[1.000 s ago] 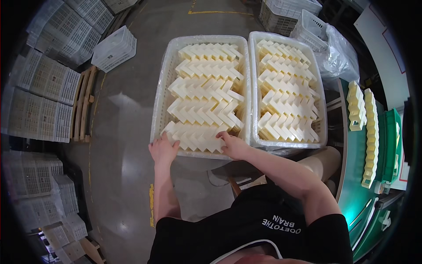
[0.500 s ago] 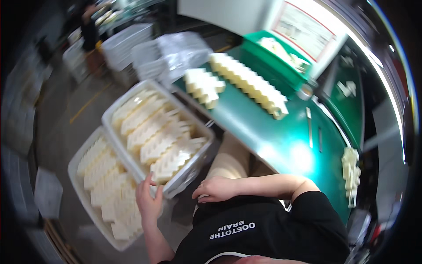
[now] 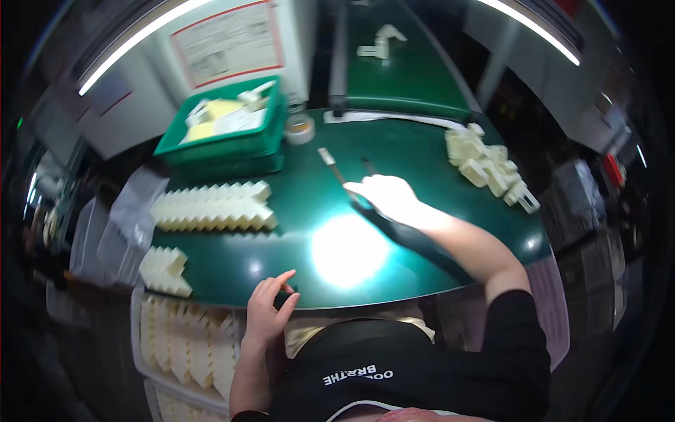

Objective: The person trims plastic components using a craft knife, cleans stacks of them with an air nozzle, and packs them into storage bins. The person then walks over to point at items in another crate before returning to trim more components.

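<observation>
My right hand (image 3: 391, 200) reaches over the green tabletop (image 3: 295, 260), fingers closed at a thin brownish stick tool with a pale end (image 3: 328, 159); the hand hides its lower part. A short dark rod (image 3: 368, 166) lies just beyond that hand. Empty, my left hand (image 3: 267, 306) rests at the table's front edge, thumb and fingers apart. Cream-coloured zigzag parts stand to the left in a long row (image 3: 214, 206) and a shorter group (image 3: 166, 271). Over on the right is a loose pile of cream parts (image 3: 481, 160).
At the back left stands a green bin (image 3: 225, 165) with pale parts and papers. Beside it is a tape roll (image 3: 300, 130). A green conveyor belt (image 3: 408, 88) adjoins the far edge, carrying small white parts. White tubs (image 3: 138, 352) filled with cream parts sit below the left front edge.
My view has swung right, from the tubs to the table. My right hand has gone from my lap to the stick tool. My left hand has left the tub rim for the table edge.
</observation>
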Action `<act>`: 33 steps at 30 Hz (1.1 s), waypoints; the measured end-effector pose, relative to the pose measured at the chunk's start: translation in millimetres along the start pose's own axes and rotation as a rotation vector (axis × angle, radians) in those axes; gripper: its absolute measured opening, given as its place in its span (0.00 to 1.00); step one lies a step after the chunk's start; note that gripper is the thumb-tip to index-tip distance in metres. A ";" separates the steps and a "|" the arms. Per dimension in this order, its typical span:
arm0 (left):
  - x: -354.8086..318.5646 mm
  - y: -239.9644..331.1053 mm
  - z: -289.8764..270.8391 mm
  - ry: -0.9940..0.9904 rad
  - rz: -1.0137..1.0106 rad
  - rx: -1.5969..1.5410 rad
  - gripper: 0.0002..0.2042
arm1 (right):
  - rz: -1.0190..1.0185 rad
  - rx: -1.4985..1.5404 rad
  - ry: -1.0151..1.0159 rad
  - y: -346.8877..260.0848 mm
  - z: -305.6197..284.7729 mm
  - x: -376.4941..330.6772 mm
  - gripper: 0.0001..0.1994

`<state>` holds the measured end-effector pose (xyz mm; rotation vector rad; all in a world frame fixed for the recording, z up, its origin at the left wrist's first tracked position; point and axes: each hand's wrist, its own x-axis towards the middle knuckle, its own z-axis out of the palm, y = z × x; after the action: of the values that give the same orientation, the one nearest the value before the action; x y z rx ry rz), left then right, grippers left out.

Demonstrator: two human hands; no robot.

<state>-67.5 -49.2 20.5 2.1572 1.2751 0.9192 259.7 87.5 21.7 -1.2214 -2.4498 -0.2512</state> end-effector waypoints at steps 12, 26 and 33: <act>57.0 21.4 61.4 -0.335 0.143 -0.104 0.21 | -0.174 -0.138 0.308 69.8 -10.6 49.2 0.05; 81.6 8.6 90.5 -0.389 -0.341 -1.047 0.29 | 0.407 -0.068 0.312 85.5 -98.6 -55.0 0.25; 113.7 6.2 114.1 -0.531 -0.601 -1.617 0.34 | 0.294 0.662 0.115 6.4 -70.4 -47.8 0.27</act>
<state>60.1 42.3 -16.2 0.5773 0.4226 0.6050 309.4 33.6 65.5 -1.1825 -1.9644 0.5166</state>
